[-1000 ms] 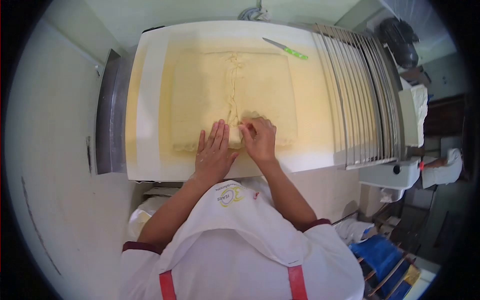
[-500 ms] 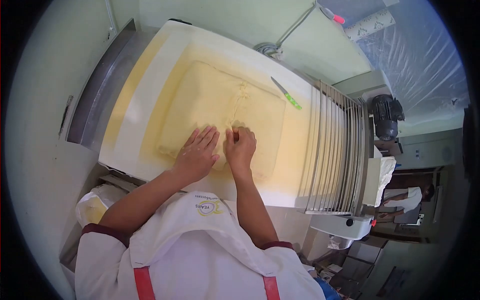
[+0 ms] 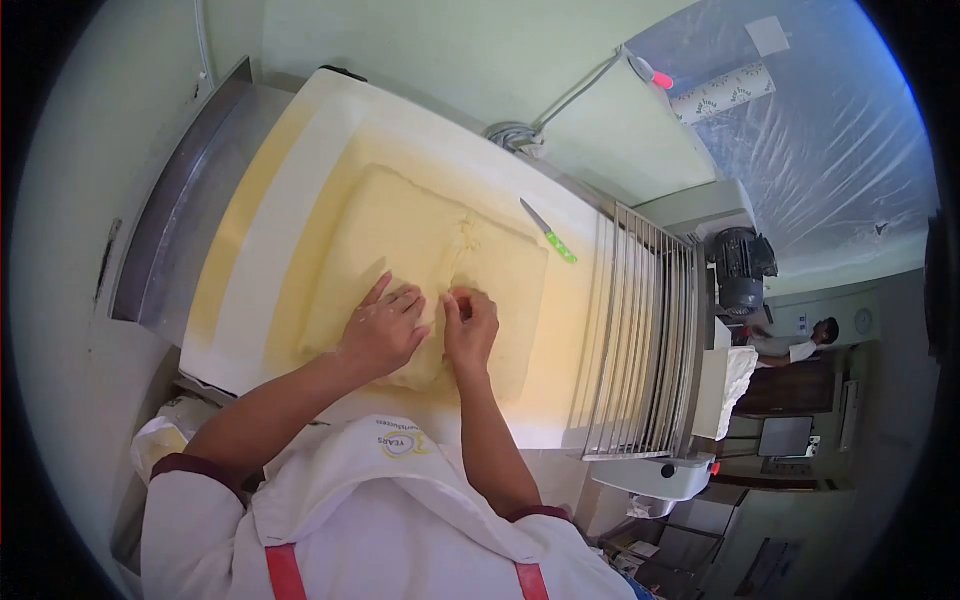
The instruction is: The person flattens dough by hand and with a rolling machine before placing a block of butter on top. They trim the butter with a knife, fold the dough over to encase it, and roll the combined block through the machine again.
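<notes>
A large flat slab of pale yellow dough [image 3: 400, 230] lies on the white and yellow work surface [image 3: 262, 235]. A rough, pinched seam runs down the dough from its far side toward my hands. My left hand [image 3: 385, 328] rests on the dough left of the seam, its fingers bent and a little apart. On the seam, my right hand [image 3: 470, 325] has its thumb and fingers pinched together at the dough's edge. Beyond the dough to the right lies a knife with a green handle [image 3: 561, 247], its blade pointing away.
A metal wire guard [image 3: 640, 340] stands at the right of the surface, with a dark motor [image 3: 740, 270] behind it. A metal ledge [image 3: 185, 190] borders the left end. Coiled grey cable [image 3: 513, 136] sits at the back. Another person [image 3: 785, 345] is far off at right.
The view has shifted, so the table appears lower and further left. My left hand's fingers have bent from a flatter, stretched position. My right hand still pinches at the seam.
</notes>
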Demonstrator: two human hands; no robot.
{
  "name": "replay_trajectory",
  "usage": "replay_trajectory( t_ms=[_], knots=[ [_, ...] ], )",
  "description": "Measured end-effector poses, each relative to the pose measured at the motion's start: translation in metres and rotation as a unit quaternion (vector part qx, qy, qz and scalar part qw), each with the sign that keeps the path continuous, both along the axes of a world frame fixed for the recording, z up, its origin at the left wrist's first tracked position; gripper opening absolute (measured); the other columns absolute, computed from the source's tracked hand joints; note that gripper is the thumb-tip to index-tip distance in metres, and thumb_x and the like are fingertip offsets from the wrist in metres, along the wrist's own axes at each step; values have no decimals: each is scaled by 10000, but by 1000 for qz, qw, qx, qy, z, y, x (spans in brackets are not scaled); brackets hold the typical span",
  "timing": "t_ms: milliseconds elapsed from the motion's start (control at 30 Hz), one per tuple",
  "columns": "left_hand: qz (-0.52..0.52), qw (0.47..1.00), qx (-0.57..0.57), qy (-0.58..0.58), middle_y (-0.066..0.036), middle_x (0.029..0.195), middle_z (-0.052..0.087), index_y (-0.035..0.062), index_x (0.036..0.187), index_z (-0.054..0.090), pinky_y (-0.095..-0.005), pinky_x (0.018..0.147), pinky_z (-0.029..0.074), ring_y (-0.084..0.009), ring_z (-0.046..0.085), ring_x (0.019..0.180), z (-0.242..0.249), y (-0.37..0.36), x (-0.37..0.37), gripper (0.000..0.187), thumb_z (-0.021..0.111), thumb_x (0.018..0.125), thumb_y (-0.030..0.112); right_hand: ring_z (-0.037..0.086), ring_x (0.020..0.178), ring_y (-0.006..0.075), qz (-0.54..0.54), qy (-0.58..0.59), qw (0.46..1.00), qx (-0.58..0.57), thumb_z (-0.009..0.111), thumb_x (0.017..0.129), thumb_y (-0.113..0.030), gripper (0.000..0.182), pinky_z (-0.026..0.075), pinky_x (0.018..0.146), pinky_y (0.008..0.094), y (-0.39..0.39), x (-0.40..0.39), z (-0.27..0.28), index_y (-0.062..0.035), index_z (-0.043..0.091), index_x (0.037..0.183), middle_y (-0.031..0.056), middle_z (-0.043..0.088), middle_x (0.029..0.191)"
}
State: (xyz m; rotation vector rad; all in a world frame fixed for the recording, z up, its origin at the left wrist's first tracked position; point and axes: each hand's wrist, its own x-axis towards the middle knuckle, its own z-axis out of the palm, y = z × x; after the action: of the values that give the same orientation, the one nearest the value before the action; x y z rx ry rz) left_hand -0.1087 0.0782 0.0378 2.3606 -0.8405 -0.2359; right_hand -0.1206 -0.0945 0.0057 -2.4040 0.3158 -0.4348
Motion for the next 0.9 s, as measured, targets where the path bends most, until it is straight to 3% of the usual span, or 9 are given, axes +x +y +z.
replay_trajectory(
  t_ms=[33, 133, 267, 367, 467, 667, 800, 833, 900],
  knots=[
    [-11, 998, 0, 61, -183, 1413, 457, -41, 1329, 475, -459, 1163, 188, -256, 383, 1361, 7, 1, 10, 523, 495, 945, 315, 528, 794, 291, -18, -13, 999, -31, 699, 813, -139, 146, 389, 758, 421, 5, 6, 7, -73, 623, 919, 78, 596, 760],
    [26, 992, -35, -116, -176, 1417, 453, -22, 1349, 459, -446, 1171, 173, -229, 383, 1360, -27, -23, 31, 495, 435, 974, 301, 529, 787, 293, -24, -5, 996, -83, 696, 820, -156, 160, 387, 749, 426, 0, 18, 2, -69, 619, 931, 77, 600, 760],
    [-9, 995, 16, -97, -166, 1423, 447, -11, 1357, 453, -445, 1173, 164, -244, 359, 1373, -27, -33, 44, 470, 385, 992, 278, 531, 774, 292, -19, 23, 995, -99, 709, 815, -198, 203, 385, 740, 422, -6, 20, -3, -69, 614, 939, 81, 598, 767],
    [-46, 998, 3, -53, -162, 1417, 456, -5, 1349, 469, -452, 1166, 187, -261, 377, 1361, -9, -25, 69, 457, 401, 987, 266, 537, 768, 293, -56, 3, 998, 34, 693, 818, -193, 165, 383, 730, 424, -1, 25, 13, -75, 606, 895, 80, 593, 753],
    [-45, 996, -39, -64, -158, 1411, 468, -13, 1350, 465, -450, 1165, 188, -256, 398, 1349, -5, -33, 85, 466, 402, 985, 270, 543, 758, 293, -80, 15, 994, -67, 695, 809, -176, 153, 384, 722, 423, -6, 49, 7, -84, 612, 899, 74, 596, 733],
    [-67, 991, -18, -113, -167, 1315, 555, -28, 1242, 565, -448, 1151, 221, -258, 464, 1294, -18, -49, 97, 410, 399, 978, 238, 551, 766, 294, -50, 20, 997, -50, 721, 787, -204, 253, 399, 727, 420, -18, 48, -3, -82, 612, 980, 77, 613, 741],
    [-66, 975, -203, 65, -171, 1223, 618, -17, 1153, 633, -433, 1115, 282, -285, 554, 1186, -15, -59, 99, 353, 474, 920, 195, 582, 808, 289, -115, -49, 991, -55, 658, 816, -190, 252, 435, 774, 427, -35, 75, -21, -73, 619, 1036, 88, 628, 782],
    [-21, 898, -361, 253, -173, 1160, 638, -3, 1119, 647, -420, 1060, 347, -299, 581, 1119, -26, -72, 91, 325, 516, 864, 152, 585, 801, 279, -103, -39, 993, -37, 644, 832, -201, 232, 445, 765, 420, -46, 87, -31, -61, 622, 1015, 90, 631, 793],
    [41, 977, -208, -19, -156, 1038, 654, 75, 951, 676, -430, 1024, 388, -305, 592, 1031, -14, -76, 71, 206, 552, 800, 137, 591, 789, 258, -34, 4, 999, 10, 617, 864, -222, 217, 465, 746, 405, -67, 101, -31, -35, 630, 973, 96, 638, 814]
  ],
)
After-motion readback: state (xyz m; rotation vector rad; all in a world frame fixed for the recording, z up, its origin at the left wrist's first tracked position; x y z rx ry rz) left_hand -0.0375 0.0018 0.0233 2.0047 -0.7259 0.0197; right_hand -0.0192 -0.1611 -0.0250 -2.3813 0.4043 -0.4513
